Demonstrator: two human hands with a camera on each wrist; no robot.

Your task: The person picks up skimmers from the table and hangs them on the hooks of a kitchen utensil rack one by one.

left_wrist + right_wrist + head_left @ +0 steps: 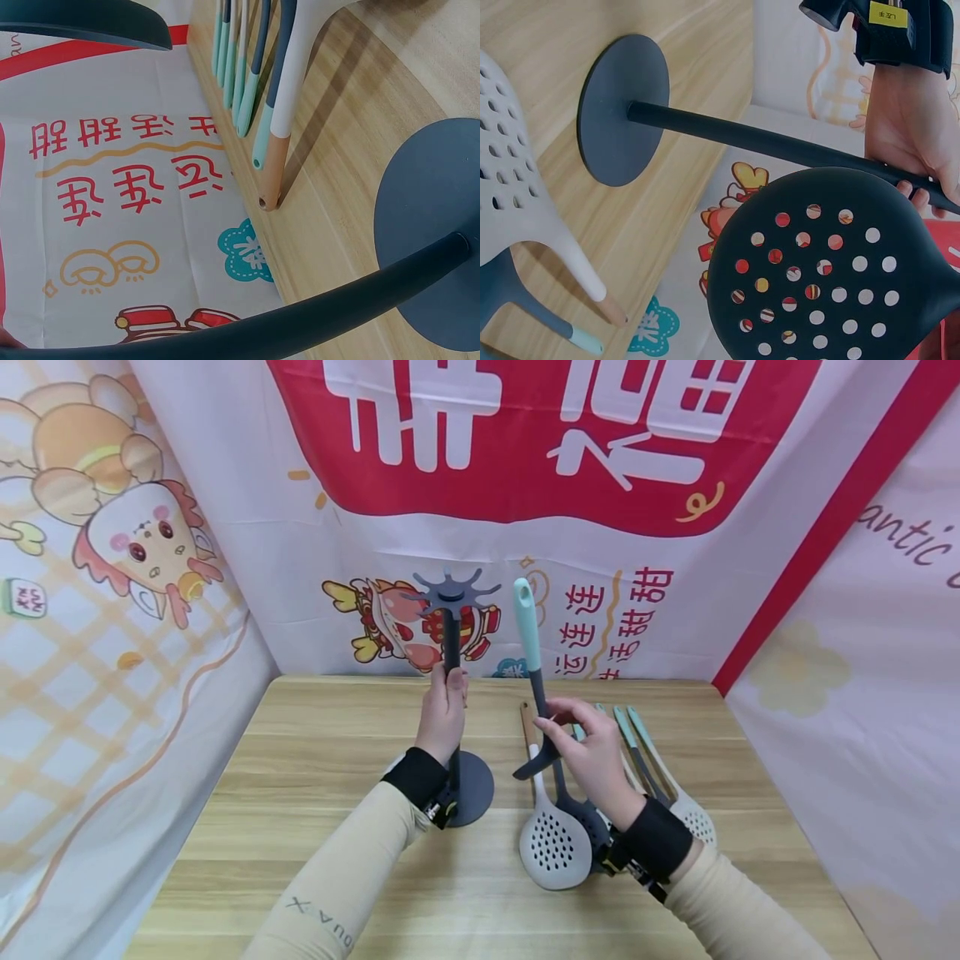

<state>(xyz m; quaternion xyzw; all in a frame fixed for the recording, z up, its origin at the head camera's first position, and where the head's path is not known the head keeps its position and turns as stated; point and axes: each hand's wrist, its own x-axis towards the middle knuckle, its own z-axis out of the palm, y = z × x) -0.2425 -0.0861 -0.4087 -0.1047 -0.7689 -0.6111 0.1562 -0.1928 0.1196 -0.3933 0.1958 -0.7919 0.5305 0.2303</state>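
My left hand [444,710] grips the dark upright pole of a utensil stand, just below its top ring of curved hooks [452,596]. The round dark base [476,789] sits on the wooden table. In my right hand [596,756], thumb and fingers pinch the dark shaft of a skimmer with a mint handle [528,627]. It is held handle up, to the right of the stand. Its dark head with round holes [836,189] fills much of the right wrist view, overlapping the pole there. No hook carries a utensil.
Right of the stand, several utensils lie on the table [315,827]. Nearest is a white skimmer [542,799] with a brown handle end; a dark utensil [579,812] is partly under it. Another white skimmer [686,810] lies farther right. Printed cloth [247,560] hangs behind the table.
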